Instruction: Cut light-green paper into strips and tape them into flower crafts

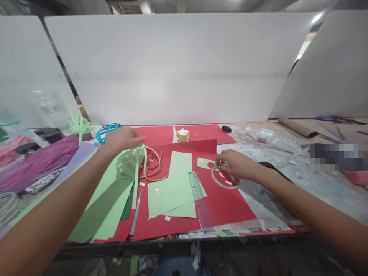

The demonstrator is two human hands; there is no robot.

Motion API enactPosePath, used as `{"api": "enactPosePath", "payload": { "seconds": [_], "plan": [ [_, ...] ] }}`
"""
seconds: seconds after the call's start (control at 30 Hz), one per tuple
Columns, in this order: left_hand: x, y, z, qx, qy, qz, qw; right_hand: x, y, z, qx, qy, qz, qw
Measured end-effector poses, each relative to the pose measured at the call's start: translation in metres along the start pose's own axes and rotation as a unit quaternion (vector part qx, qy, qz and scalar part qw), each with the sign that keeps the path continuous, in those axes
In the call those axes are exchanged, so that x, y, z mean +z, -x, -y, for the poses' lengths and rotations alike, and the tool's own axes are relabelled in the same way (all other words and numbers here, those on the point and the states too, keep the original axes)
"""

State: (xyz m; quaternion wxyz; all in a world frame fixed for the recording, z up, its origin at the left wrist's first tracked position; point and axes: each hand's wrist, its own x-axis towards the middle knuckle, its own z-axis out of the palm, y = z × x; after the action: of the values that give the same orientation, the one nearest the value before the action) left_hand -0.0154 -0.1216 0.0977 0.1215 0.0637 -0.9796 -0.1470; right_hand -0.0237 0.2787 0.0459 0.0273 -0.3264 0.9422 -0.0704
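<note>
My left hand (123, 138) is closed at the top of a light green ball of paper strips (126, 163). Loose strips trail from it over red paper; the grip is partly hidden by my fingers. On the right, my right hand (234, 164) pinches the upper edge of a thin white ring (212, 178), which looks like a narrow tape roll. Between the hands, light green paper pieces (169, 195) lie on a red sheet (230, 211). A clear ruler (196, 188) rests across them. A small green piece with a round cut-out (202, 163) is near my right hand.
A yellow-labelled jar (183, 135) stands at the back, with a black oval object (226, 128) to its right. A blue strip ball (106, 132) and pink plastic (43, 165) crowd the left. At right are a plastic bottle (264, 135) and cardboard tube (297, 127). White boards (178, 69) rise behind.
</note>
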Motion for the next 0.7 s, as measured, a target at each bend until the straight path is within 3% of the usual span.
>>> {"api": "enactPosePath", "payload": {
  "seconds": [0.07, 0.1, 0.2, 0.33, 0.5, 0.6, 0.7],
  "plan": [
    [0.002, 0.017, -0.016, 0.038, 0.004, -0.076, 0.996, 0.003, -0.004, 0.001, -0.011, -0.014, -0.013, 1.000],
    [0.005, 0.028, -0.026, 0.083, 0.044, -0.073, 0.993, 0.003, -0.005, 0.002, -0.025, -0.022, -0.013, 0.999],
    [0.024, 0.062, -0.061, 0.201, 0.181, 0.023, 0.962, -0.004, -0.010, 0.014, -0.076, -0.054, -0.025, 0.995],
    [0.054, 0.090, -0.092, 0.237, 0.302, 0.121, 0.915, -0.014, -0.019, 0.048, -0.098, -0.164, -0.098, 0.977],
    [0.064, 0.089, -0.084, 0.172, 0.446, 0.173, 0.861, -0.008, -0.034, 0.082, -0.135, -0.239, -0.132, 0.952],
    [0.056, 0.085, -0.073, 0.172, 0.461, 0.255, 0.833, 0.000, -0.037, 0.084, -0.148, -0.238, -0.132, 0.951],
    [0.052, 0.086, -0.070, 0.170, 0.425, 0.261, 0.850, 0.006, -0.036, 0.080, -0.145, -0.231, -0.119, 0.955]
  ]
}}
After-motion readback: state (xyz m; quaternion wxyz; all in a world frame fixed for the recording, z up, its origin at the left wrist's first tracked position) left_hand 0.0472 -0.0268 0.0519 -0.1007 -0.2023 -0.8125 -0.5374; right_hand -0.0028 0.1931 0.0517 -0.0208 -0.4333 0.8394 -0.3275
